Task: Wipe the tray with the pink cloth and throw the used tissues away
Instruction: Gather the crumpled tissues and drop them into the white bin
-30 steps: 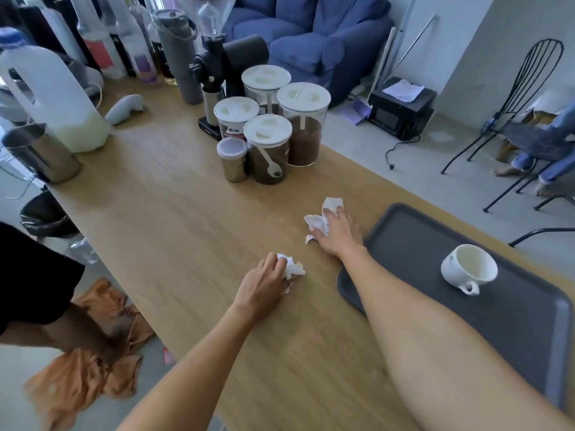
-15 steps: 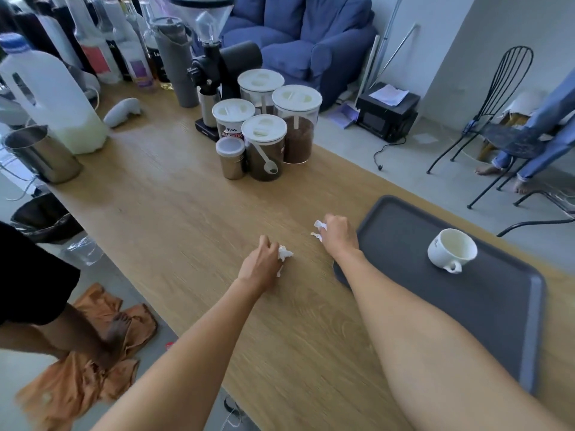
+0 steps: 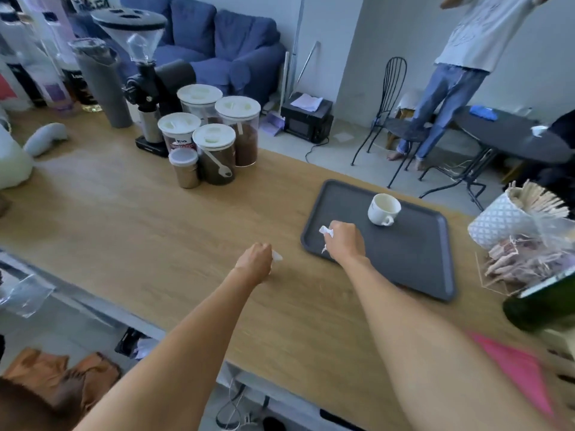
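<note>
Both hands are curled into loose fists, each gripping a crumpled white tissue. From the left hand [image 3: 253, 262], over the smooth wood-grain counter [image 3: 130, 219], a small wad of tissue [image 3: 276, 256] pokes out at the thumb side. Just to its right, the right hand [image 3: 344, 240] hovers over the near-left corner of a dark grey, matte, rounded-rectangle tray [image 3: 417, 262]; twisted white tissue [image 3: 326, 231] sticks out of its fist. Beyond the right hand, a glossy white ceramic cup [image 3: 383, 209] stands on the tray. By the right forearm lies a blurred bright pink cloth [image 3: 516, 371].
</note>
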{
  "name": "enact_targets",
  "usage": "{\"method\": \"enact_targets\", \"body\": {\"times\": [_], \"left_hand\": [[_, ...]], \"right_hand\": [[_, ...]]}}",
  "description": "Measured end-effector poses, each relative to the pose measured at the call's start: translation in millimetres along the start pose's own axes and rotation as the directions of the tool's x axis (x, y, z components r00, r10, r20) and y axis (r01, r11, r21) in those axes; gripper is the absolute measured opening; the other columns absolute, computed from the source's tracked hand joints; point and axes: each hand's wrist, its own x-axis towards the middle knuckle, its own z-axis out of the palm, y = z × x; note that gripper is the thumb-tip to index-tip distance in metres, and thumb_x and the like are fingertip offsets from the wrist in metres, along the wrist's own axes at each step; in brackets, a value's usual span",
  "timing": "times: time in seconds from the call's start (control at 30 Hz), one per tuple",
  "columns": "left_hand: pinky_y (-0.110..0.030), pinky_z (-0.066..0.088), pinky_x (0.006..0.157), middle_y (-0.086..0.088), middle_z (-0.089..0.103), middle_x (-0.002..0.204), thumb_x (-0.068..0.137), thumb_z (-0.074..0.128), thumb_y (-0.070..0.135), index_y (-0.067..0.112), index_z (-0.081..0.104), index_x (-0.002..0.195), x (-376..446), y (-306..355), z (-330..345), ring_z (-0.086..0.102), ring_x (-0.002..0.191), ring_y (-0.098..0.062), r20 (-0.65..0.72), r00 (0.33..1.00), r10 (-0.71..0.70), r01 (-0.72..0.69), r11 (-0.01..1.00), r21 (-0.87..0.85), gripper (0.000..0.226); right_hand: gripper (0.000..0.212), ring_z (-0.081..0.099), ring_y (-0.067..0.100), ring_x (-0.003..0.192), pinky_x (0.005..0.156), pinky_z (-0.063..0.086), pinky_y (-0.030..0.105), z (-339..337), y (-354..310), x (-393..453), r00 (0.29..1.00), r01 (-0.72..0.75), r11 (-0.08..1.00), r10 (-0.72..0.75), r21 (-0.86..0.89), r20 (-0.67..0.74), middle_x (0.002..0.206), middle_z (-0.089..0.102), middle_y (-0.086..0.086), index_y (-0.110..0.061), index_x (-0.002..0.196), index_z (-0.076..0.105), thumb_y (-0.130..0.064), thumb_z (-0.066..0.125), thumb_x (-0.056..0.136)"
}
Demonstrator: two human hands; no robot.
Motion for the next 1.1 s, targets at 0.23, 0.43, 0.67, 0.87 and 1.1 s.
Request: {"method": "enact_targets", "body": {"times": [0.23, 0.43, 0.67, 0.87, 1.1], "left_hand": [[-0.038, 0.043, 0.095, -0.023, 0.05, 0.129, 0.098, 0.039, 0.007, -0.004, 0.05, 0.123, -27, 24, 11, 0.053, 0.117, -0.037, 0.101, 0.975, 0.2, -0.209, 0.974, 0.083, 0.029], [-0.041, 0.047, 0.089, -0.023, 0.054, 0.126, 0.101, 0.036, 0.013, 0.0, 0.049, 0.124, -51, 64, 24, 0.055, 0.114, -0.037, 0.158, 0.929, 0.334, -0.355, 0.926, 0.13, 0.03], [-0.039, 0.043, 0.068, -0.024, 0.062, 0.111, 0.101, 0.034, 0.014, 0.008, 0.044, 0.123, -79, 128, 58, 0.059, 0.097, -0.038, 0.192, 0.788, 0.585, -0.609, 0.786, 0.108, 0.025], [-0.041, 0.046, 0.069, -0.025, 0.059, 0.114, 0.101, 0.031, 0.018, 0.006, 0.045, 0.123, -112, 200, 96, 0.06, 0.096, -0.04, 0.283, 0.691, 0.665, -0.703, 0.71, 0.05, 0.028], [-0.044, 0.043, 0.082, -0.028, 0.052, 0.125, 0.101, 0.034, 0.012, -0.005, 0.045, 0.123, -153, 282, 149, 0.052, 0.112, -0.039, 0.365, 0.627, 0.688, -0.734, 0.679, -0.019, 0.03]], "right_hand": [[0.016, 0.062, 0.036, 0.089, 0.063, 0.043, 0.031, -8, 42, -74, 0.971, -0.228, 0.972, 0.231, 0.051, -0.06, 0.093, 0.067, 0.016, -0.002, 0.09, 0.063, -0.01, 0.049, 0.092], [0.017, 0.065, 0.034, 0.086, 0.061, 0.041, 0.027, -17, 82, -133, 0.91, -0.391, 0.918, 0.396, 0.059, -0.121, 0.094, 0.07, 0.014, -0.006, 0.096, 0.068, -0.014, 0.053, 0.092], [0.016, 0.067, 0.031, 0.087, 0.061, 0.043, 0.03, -33, 134, -204, 0.834, -0.517, 0.85, 0.527, 0.106, -0.161, 0.095, 0.07, 0.018, -0.002, 0.1, 0.068, -0.012, 0.057, 0.093], [0.019, 0.053, 0.018, 0.063, 0.043, 0.027, 0.02, -48, 199, -266, 0.74, -0.631, 0.764, 0.645, 0.134, -0.191, 0.063, 0.051, -0.001, -0.007, 0.073, 0.058, -0.004, 0.056, 0.092], [0.021, 0.066, 0.031, 0.084, 0.061, 0.041, 0.026, -68, 263, -337, 0.642, -0.705, 0.687, 0.724, 0.179, -0.252, 0.092, 0.07, 0.015, -0.004, 0.099, 0.068, -0.021, 0.059, 0.092]]}}
